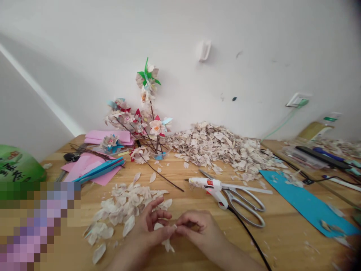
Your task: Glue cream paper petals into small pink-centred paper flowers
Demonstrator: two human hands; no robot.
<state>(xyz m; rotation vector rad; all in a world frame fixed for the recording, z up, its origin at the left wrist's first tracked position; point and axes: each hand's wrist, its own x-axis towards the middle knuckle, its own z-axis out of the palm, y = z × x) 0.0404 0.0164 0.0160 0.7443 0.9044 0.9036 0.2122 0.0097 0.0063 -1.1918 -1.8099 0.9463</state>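
Observation:
My left hand (153,227) holds pale dried petals (168,245) between thumb and fingers, with its other fingers partly curled. My right hand (199,229) is closed in a pinch, its fingertips meeting a small pale petal edge (174,227) at the tip of the left thumb. How many petals are held is hard to see. Left of my hands lies a loose heap of cream petals (126,203). To the right rests a white hot glue gun (207,184) with a small red light, its nozzle pointing left. Beside it are large metal scissors (245,205), their blades partly behind the gun.
Handmade petal flowers on twigs (156,127) stand at the back. A big pile of dry petals (214,146) lies against the wall. Pink paper (107,137) is at left, a blue sheet (307,203) at right. The glue gun's black cord (251,239) runs toward the front edge.

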